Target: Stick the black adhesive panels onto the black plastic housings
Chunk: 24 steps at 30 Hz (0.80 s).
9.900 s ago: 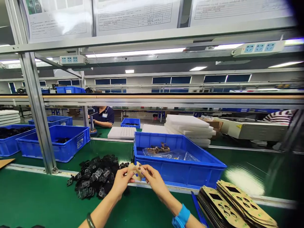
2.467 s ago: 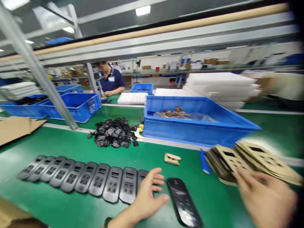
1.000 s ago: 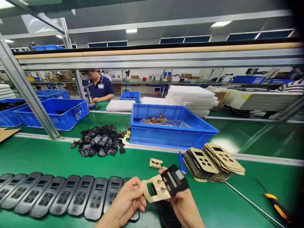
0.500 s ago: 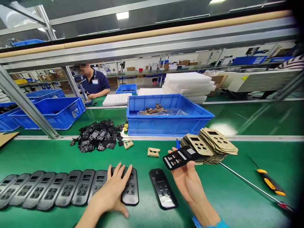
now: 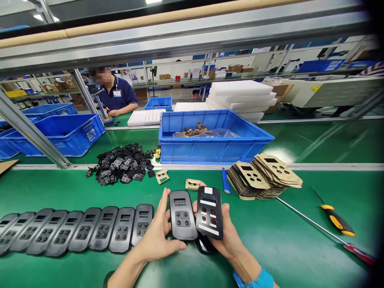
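Note:
My left hand (image 5: 154, 242) is closed on the left edge of a black remote-control housing (image 5: 181, 228) with four round buttons and a small window, tilted up off the table. In my right hand (image 5: 229, 240) is a thin black faceplate (image 5: 207, 219) with white adhesive strips, a window and four round holes. The faceplate stands upright right beside the housing, their edges almost meeting. Under them lies a glossy black remote (image 5: 205, 246), mostly hidden. To the left, a row of similar black housings (image 5: 103, 230) lies overlapping on the green table.
Stacks of tan cut-out sheets (image 5: 250, 176) stand at right, by a blue cutter (image 5: 226, 182) and two screwdrivers (image 5: 336, 220). A heap of small black parts (image 5: 120, 164) lies behind the row. Beyond is a blue bin (image 5: 210, 150). A person (image 5: 115, 94) works across the bench.
My left hand has picked up the end housing from the row and moved it right. My right hand has brought the faceplate left and turned it upright beside the housing.

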Available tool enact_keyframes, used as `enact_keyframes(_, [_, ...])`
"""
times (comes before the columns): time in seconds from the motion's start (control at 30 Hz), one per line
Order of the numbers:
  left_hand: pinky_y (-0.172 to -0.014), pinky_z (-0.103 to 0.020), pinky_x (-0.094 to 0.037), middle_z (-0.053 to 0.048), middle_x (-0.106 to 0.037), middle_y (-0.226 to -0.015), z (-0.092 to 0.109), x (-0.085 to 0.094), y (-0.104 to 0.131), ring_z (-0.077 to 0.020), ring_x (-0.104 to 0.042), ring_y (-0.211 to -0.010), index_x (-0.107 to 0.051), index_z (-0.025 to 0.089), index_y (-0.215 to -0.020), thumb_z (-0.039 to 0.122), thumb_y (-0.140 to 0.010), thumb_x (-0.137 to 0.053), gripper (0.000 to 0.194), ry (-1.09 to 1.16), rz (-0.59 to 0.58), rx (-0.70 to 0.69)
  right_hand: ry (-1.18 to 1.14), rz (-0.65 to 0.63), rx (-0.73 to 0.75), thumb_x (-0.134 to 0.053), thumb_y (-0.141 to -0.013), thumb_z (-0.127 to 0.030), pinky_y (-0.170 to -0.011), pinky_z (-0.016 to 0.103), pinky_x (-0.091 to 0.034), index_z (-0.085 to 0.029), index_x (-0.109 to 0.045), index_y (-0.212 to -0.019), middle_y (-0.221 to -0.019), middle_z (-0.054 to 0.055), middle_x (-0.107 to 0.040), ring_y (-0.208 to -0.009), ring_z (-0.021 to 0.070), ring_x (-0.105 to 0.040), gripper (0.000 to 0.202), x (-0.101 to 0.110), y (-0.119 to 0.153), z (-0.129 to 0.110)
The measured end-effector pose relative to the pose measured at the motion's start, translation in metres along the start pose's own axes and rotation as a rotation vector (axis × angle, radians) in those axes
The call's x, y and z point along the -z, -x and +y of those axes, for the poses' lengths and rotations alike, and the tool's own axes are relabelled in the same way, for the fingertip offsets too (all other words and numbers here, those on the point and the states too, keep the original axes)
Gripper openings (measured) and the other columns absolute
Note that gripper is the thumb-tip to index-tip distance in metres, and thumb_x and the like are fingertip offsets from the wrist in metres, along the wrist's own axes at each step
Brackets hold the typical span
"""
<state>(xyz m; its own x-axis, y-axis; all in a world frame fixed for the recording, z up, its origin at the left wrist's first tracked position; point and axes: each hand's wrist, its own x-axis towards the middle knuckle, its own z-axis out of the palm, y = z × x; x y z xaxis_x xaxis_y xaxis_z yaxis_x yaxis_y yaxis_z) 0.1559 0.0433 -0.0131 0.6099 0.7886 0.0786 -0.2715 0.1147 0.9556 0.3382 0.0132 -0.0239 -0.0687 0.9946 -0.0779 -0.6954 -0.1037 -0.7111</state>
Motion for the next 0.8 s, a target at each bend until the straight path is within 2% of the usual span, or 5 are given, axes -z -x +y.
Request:
enact_keyframes(0.17, [-0.108,-0.041,-0.033,-0.016,-0.04,-0.145,-0.008,0.001,-0.005,-0.0295,-0.041,-0.13,-0.04,0.018,-0.14,0.028,-0.077,-0.071,0.072,0.474,0.17,0.108,0.052,0.035,-0.038,-0.052,-0.071,-0.078,-0.048,0.02,-0.043,-0.016,-0.067,-0.086,-0.069,0.002,-0.056,-0.054,0.0105,-0.049,0.065,0.003,-0.003,0.005])
enact_keyframes(0.27, [-0.104,-0.042,-0.037,-0.016,-0.06,-0.126,-0.007,0.001,-0.007,-0.0267,-0.054,-0.118,-0.041,0.014,-0.138,0.019,-0.082,-0.063,0.06,0.606,0.265,0.234,0.008,0.032,-0.069,-0.049,-0.074,-0.078,-0.042,0.018,-0.039,-0.016,-0.066,-0.089,-0.069,0.001,-0.052,-0.05,0.0077,-0.041,0.066,0.004,-0.003,0.006])
enact_keyframes(0.4, [-0.096,-0.036,-0.043,-0.011,-0.067,-0.114,-0.01,-0.001,-0.007,-0.0209,-0.063,-0.103,-0.033,0.018,-0.142,0.012,-0.082,-0.061,0.066,0.651,0.313,0.297,0.01,0.061,-0.075,-0.052,-0.08,-0.07,-0.04,0.016,-0.038,-0.02,-0.063,-0.099,-0.073,0.0,-0.051,-0.049,0.0058,-0.035,0.055,0.001,-0.002,0.002])
enact_keyframes(0.57, [-0.087,-0.03,-0.045,-0.009,-0.069,-0.103,-0.013,-0.004,-0.005,-0.0176,-0.065,-0.092,-0.04,0.015,-0.138,0.012,-0.081,-0.064,0.061,0.648,0.314,0.322,0.34,0.123,0.017,-0.065,-0.085,-0.042,-0.032,0.01,-0.034,-0.036,-0.046,-0.124,-0.076,-0.006,-0.044,-0.043,0.0027,-0.033,0.044,-0.001,-0.002,0.004])
enact_keyframes(0.8, [-0.089,-0.032,-0.044,-0.01,-0.069,-0.104,-0.013,-0.006,-0.005,-0.0192,-0.064,-0.095,-0.044,0.016,-0.135,0.017,-0.079,-0.068,0.061,0.611,0.281,0.334,0.6,0.105,0.078,-0.059,-0.087,-0.042,-0.029,0.014,-0.038,-0.032,-0.049,-0.123,-0.082,-0.006,-0.038,-0.036,0.0,-0.041,0.039,-0.001,-0.002,0.01])
